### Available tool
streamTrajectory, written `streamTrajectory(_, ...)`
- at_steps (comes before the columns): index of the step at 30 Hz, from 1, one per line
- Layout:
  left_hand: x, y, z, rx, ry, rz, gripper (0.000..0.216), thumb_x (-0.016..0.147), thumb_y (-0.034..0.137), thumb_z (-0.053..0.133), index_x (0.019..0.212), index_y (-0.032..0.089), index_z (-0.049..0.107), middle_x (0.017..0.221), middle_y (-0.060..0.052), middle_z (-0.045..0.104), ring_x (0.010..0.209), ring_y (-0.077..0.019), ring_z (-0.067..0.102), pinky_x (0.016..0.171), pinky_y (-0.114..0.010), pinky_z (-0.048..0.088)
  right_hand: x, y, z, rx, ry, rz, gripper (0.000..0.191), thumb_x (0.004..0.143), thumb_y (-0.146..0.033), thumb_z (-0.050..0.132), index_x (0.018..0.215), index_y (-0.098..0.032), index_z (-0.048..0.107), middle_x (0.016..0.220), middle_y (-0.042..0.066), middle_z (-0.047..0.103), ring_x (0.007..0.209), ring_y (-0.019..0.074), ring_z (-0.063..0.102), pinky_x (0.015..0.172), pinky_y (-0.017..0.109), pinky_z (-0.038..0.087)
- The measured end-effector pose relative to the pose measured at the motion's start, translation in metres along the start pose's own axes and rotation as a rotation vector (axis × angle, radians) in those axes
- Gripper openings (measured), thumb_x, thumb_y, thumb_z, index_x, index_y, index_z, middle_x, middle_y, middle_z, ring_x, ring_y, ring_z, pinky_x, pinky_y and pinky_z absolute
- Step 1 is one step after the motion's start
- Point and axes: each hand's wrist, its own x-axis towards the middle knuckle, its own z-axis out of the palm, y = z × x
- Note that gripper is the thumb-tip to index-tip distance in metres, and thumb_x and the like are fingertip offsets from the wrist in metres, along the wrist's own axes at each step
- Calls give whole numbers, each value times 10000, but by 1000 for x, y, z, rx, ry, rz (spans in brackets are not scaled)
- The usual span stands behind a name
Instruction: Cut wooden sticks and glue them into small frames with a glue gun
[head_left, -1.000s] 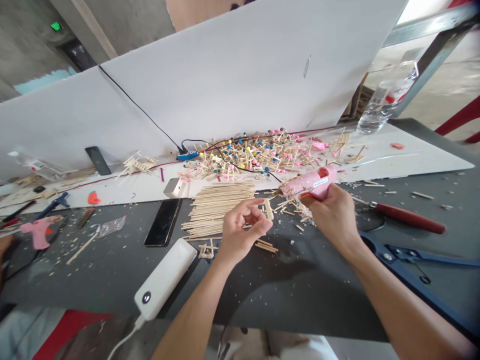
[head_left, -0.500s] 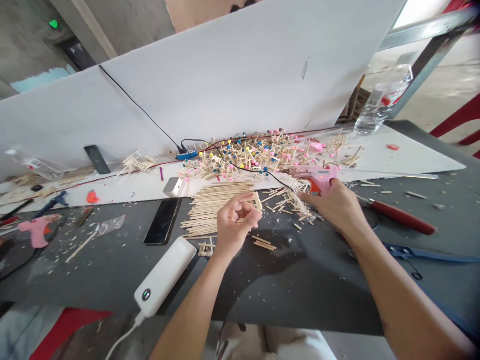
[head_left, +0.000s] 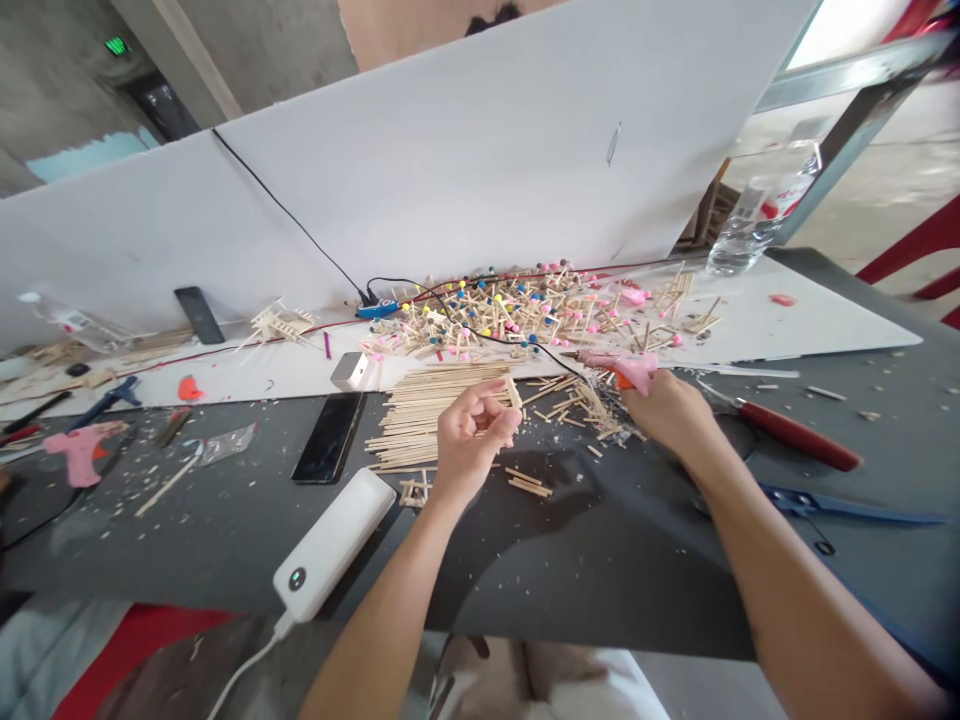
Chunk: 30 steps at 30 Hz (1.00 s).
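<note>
Between the thumb and fingers of my left hand (head_left: 472, 435) is a small piece made of wooden sticks (head_left: 513, 392), partly covered by the fingers. My right hand (head_left: 671, 410) is wrapped round a pink hot glue gun (head_left: 636, 372), its nozzle pointing left over scattered short sticks (head_left: 574, 400). Behind my left hand lies a row of long thin wooden sticks (head_left: 412, 415). A few cut sticks (head_left: 529, 483) and a small stick frame (head_left: 414, 490) rest on the dark table nearer me.
A heap of stick pieces with coloured balls (head_left: 495, 310) lies along the white board. A white power bank (head_left: 334, 545) and a phone (head_left: 328, 440) are left. Red-handled pliers (head_left: 799, 435), blue scissors (head_left: 847, 505) and a water bottle (head_left: 765, 210) stand or lie right. Another pink glue gun (head_left: 81, 452) is far left.
My right hand has closed more fully round the glue gun's handle and shifted slightly left, the gun tilting with it. My left hand stays nearly in place with its stick piece.
</note>
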Motion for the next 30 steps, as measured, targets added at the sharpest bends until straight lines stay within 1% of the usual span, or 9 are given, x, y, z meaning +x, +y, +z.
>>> streamTrajectory(9, 0, 2, 0, -5, 2, -8, 437, 776, 404, 796, 1107, 160, 649, 655, 19, 633, 504, -90, 559, 459, -202, 440, -14, -12, -5, 84, 98, 42, 553, 882, -397, 502, 1277, -14, 558, 1104, 268, 675, 1030, 365, 650, 858, 414, 469)
streamTrajectory(12, 0, 3, 0, 3, 20, -18, 437, 777, 421, 790, 1099, 162, 647, 657, 17, 637, 505, -92, 560, 459, -205, 439, -26, -18, -13, 36, 252, -47, 539, 887, -390, 511, 1270, -16, 579, 1150, 285, 640, 1088, 380, 607, 904, 450, 453)
streamTrajectory(15, 0, 4, 0, 3, 39, -19, 436, 777, 427, 787, 1096, 167, 645, 657, 21, 630, 502, -92, 563, 460, -208, 439, -39, -26, -20, 143, 322, -214, 338, 875, -339, 537, 1084, -123, 692, 1054, 190, 689, 974, 314, 637, 862, 401, 469)
streamTrajectory(16, 0, 4, 0, 3, 42, -19, 434, 780, 427, 785, 1097, 168, 644, 656, 22, 628, 502, -92, 563, 460, -208, 439, -43, -29, -21, 230, 267, -287, 256, 863, -316, 553, 997, -165, 712, 975, 138, 711, 891, 272, 652, 815, 363, 480)
streamTrajectory(18, 0, 4, 0, 10, 42, -17, 430, 787, 429, 778, 1102, 170, 640, 652, 24, 622, 502, -92, 563, 460, -208, 437, -51, -37, -18, 393, 38, -463, 150, 834, -272, 586, 881, -211, 715, 824, 55, 719, 744, 203, 650, 712, 295, 481)
streamTrajectory(20, 0, 4, 0, 19, 35, -16, 432, 792, 434, 773, 1108, 172, 639, 651, 25, 618, 508, -93, 560, 463, -209, 439, -61, -45, -10, 457, -224, -644, 129, 814, -233, 603, 874, -223, 716, 759, 16, 711, 683, 171, 636, 654, 263, 464)
streamTrajectory(22, 0, 3, 0, 26, 25, -14, 440, 792, 442, 771, 1113, 172, 637, 653, 24, 617, 513, -93, 557, 469, -211, 443, -70, -53, 0, 435, -368, -779, 168, 811, -190, 593, 913, -223, 722, 770, 6, 714, 674, 153, 627, 647, 252, 446)
streamTrajectory(25, -1, 1, 0, 30, 12, -10, 447, 801, 440, 767, 1129, 167, 633, 660, 24, 620, 516, -91, 553, 489, -215, 450, -81, -63, 12, 356, -386, -860, 197, 816, -157, 579, 937, -215, 724, 841, 25, 716, 697, 146, 618, 653, 250, 418)
streamTrajectory(30, -1, 1, 0, 29, 0, -8, 442, 815, 420, 762, 1144, 157, 627, 667, 25, 617, 528, -91, 556, 511, -217, 451, -88, -68, 16, 276, -355, -819, 266, 824, -157, 571, 1049, -218, 697, 816, 26, 699, 653, 138, 585, 618, 245, 376)
